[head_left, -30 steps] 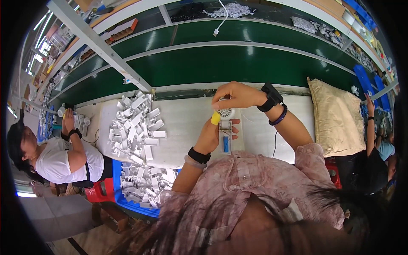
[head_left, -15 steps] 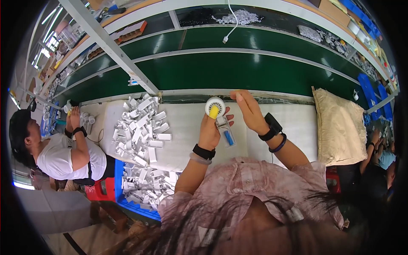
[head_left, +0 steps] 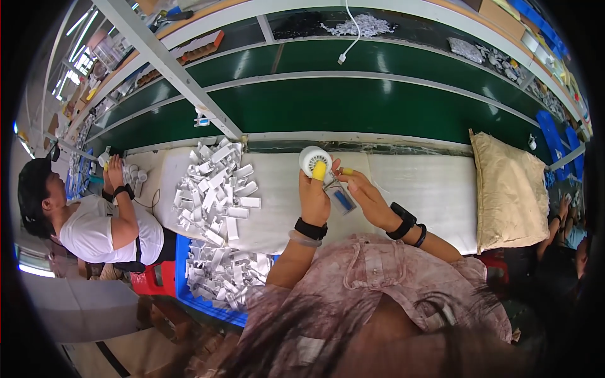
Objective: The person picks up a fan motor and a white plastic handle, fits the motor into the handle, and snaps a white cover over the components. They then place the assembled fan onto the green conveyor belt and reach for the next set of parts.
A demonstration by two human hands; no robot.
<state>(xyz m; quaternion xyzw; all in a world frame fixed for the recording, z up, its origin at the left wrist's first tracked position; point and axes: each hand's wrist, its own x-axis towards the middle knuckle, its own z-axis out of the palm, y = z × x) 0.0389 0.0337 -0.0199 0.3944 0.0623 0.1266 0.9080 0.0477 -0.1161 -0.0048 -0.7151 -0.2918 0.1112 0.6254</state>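
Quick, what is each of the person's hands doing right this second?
Left hand: closed around a small round white part, held up above the white table.
Right hand: fingers partly curled beside it; whether it grips anything cannot be told.

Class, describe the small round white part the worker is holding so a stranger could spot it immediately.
Start at the white worktable below the green conveyor belt. Above its middle, the left hand holds up a round white part. Unlike the heaped angular white pieces beside it, it is circular, under a yellow-capped finger.
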